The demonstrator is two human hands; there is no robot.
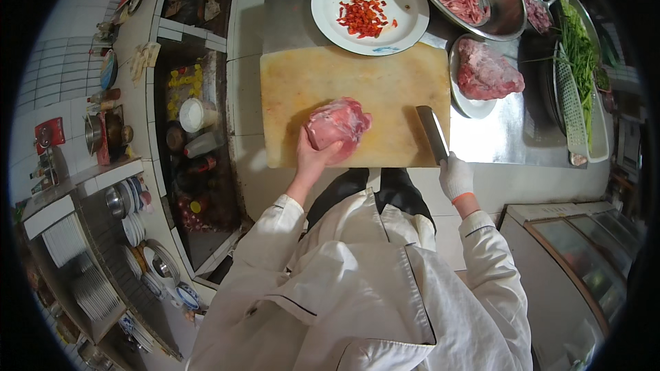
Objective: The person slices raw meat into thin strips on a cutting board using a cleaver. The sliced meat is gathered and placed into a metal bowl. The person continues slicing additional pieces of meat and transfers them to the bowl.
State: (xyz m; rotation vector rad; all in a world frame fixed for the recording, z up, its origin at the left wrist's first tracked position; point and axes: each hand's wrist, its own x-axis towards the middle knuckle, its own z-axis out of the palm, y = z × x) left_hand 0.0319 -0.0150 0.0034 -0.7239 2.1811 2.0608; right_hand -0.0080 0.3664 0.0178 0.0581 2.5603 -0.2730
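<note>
My bare left hand (312,160) grips a piece of raw meat (340,122) at its near left side, the thumb lying across the front. The meat is over the left middle of a yellowed cutting board (397,77); whether it rests on the board or is lifted slightly I cannot tell. My right hand (457,176), in a white knit glove with an orange cuff, is closed around the handle of a kitchen knife (431,131). Its wide blade points away from me over the board's right edge, apart from the meat.
A white plate of chopped red chilli (363,13) overlaps the board's far edge. Behind right stands a steel bowl (505,15) of meat strips. Another meat chunk (487,69) sits on a white plate. Green stalks fill a plastic basket (572,108). A glass-topped cabinet (582,257) stands at right.
</note>
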